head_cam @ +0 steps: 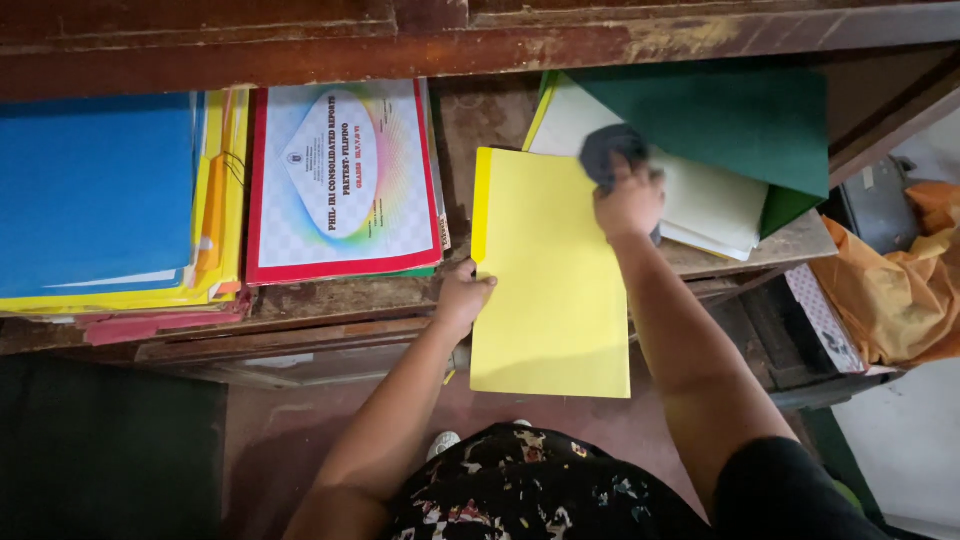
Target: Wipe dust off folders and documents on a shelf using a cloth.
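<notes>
Far left: blue folder [95, 190] lying flat on top of a stack of yellow folders [215, 200], all on the wooden shelf [330, 300].
Left of middle: red-bordered booklet [345, 180] with a colourful oval on its cover, flat on the same shelf, just beside the yellow stack.
Left hand [465, 295]: closed on the left edge of the yellow folder [550, 270], thumb on top, fingers beneath.
Yellow folder: long axis running away from the body, far end resting on the shelf, near end jutting out past the shelf's front edge over the floor; lying slightly skewed.
Right hand [628, 200]: pressed on the folder's far right corner, clutching a dark cloth [610, 150], blurred.
Right: cream folders [715, 205] under a green folder [730, 115], fanned at an angle.
Far right: orange plastic bag [900, 285], off the shelf.
</notes>
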